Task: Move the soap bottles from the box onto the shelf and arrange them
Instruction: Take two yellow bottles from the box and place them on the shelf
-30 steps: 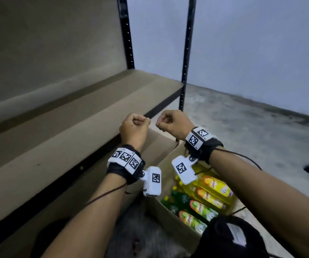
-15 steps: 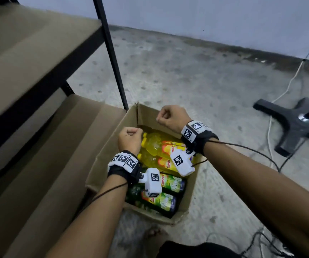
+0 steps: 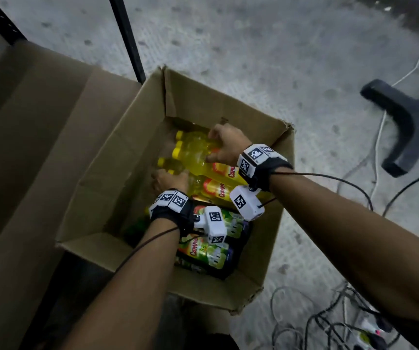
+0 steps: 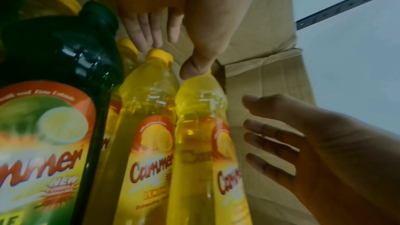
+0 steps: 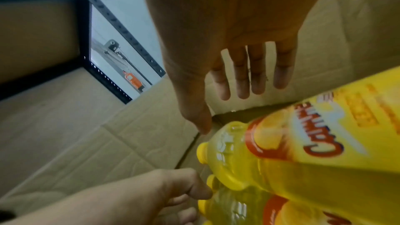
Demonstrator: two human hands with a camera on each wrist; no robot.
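An open cardboard box (image 3: 97, 173) sits on the floor beside the shelf (image 3: 26, 147). Several yellow soap bottles (image 3: 195, 150) lie in its far half and dark green ones (image 3: 208, 251) in the near half. My left hand (image 3: 163, 178) reaches down among the yellow caps with its fingers straight. In the left wrist view its thumb (image 4: 194, 67) touches the neck of one yellow bottle (image 4: 199, 126). My right hand (image 3: 213, 147) hovers spread over the topmost yellow bottle (image 5: 303, 151), and its straight fingers (image 5: 249, 78) hold nothing.
A black shelf post (image 3: 127, 39) stands just behind the box's far left corner. A black star-shaped stand base (image 3: 410, 122) is on the concrete floor to the right. Loose cables (image 3: 329, 324) lie at the lower right.
Both hands were raised fists above the box. They have opened and dropped into the box onto the yellow bottles, and the view has tilted down from the shelf to the box.
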